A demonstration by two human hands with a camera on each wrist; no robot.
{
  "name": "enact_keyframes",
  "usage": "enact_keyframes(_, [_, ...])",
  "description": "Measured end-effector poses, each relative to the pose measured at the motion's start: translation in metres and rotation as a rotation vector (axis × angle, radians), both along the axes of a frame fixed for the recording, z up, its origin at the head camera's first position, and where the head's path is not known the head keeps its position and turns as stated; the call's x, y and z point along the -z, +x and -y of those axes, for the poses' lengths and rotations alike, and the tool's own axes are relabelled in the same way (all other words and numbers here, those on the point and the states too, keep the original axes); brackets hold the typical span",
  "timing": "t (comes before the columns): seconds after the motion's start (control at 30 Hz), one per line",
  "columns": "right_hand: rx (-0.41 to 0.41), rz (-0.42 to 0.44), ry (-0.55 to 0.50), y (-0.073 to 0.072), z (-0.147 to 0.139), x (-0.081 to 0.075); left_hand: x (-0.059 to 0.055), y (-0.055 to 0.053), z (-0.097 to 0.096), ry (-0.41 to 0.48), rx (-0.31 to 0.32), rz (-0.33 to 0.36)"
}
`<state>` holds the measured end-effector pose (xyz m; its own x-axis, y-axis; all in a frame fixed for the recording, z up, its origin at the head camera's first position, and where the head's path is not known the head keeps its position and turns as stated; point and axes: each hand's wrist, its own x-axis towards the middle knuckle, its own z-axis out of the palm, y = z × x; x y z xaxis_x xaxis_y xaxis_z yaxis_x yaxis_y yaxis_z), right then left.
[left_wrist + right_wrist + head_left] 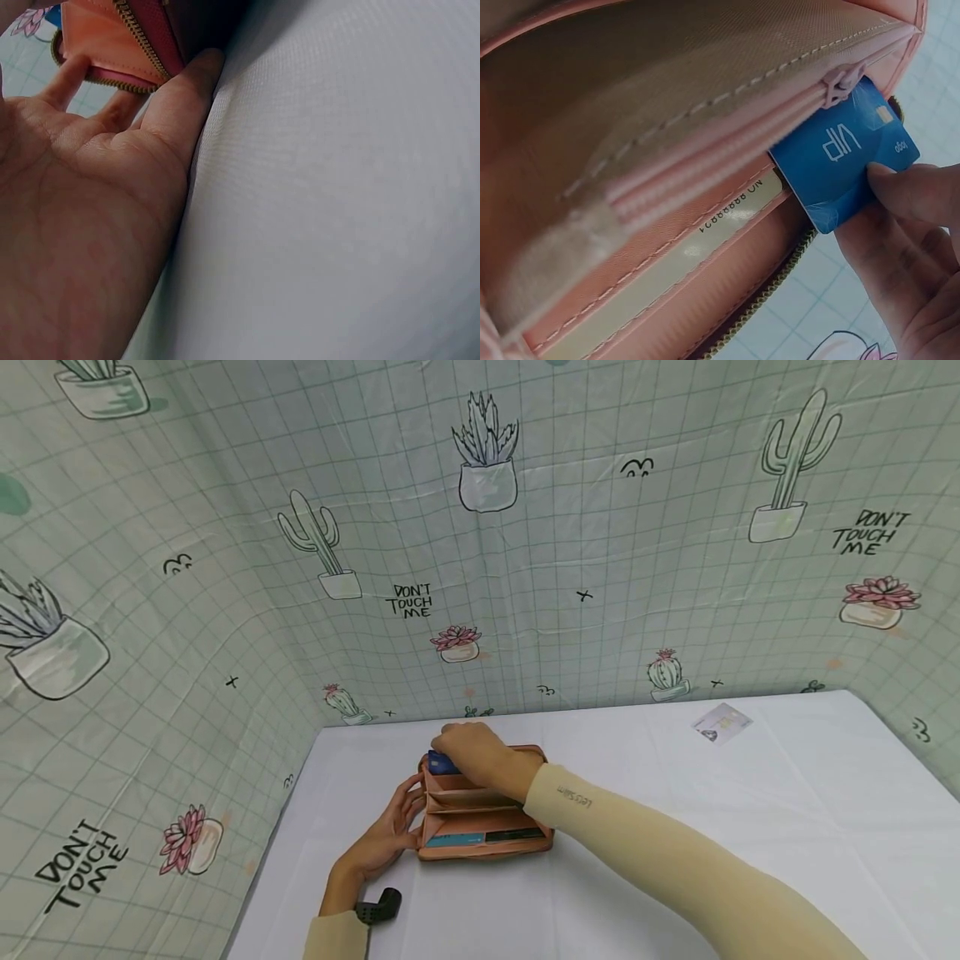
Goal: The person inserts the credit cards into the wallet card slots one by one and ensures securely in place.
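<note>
A coral-lined zip wallet (487, 855) lies spread open on the table, its compartments facing up. At its left end, my left hand (386, 837) grips the edge, thumb at the near corner and fingers along the zipper. My right hand (480, 756) reaches across to the wallet's far left corner. There it pinches a blue VIP card (840, 165) between thumb and fingers. One end of the card is hidden behind the zipped divider (727, 161). Below it in the right wrist view, a pale card (712, 232) with printed digits sits in a slot.
A light-blue card (456, 840) and a dark card (513, 835) sit in the wallet's near side. Another pale card (722, 723) lies at the back right of the white table (675, 810). Behind hangs a cactus-print cloth (525, 560).
</note>
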<state>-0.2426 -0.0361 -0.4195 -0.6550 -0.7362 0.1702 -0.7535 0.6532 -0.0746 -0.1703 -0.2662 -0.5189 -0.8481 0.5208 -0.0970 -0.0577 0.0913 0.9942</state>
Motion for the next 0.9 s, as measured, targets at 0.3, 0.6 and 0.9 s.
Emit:
enact_keyframes(0.3, [-0.055, -0.008, 0.000, -0.0001, -0.0018, 0.0004, 0.0001, -0.0005, -0.0001, 0.008, 0.013, -0.015])
enact_keyframes(0.6, [-0.066, 0.071, -0.033, -0.0026, -0.0070, -0.0011, 0.0000, -0.0008, 0.0007, -0.016, -0.006, -0.009])
enact_keyframes(0.9, [-0.094, 0.111, -0.006, -0.0042, -0.0069, -0.0017, -0.0009, 0.0002, 0.0008, 0.000, -0.001, -0.006])
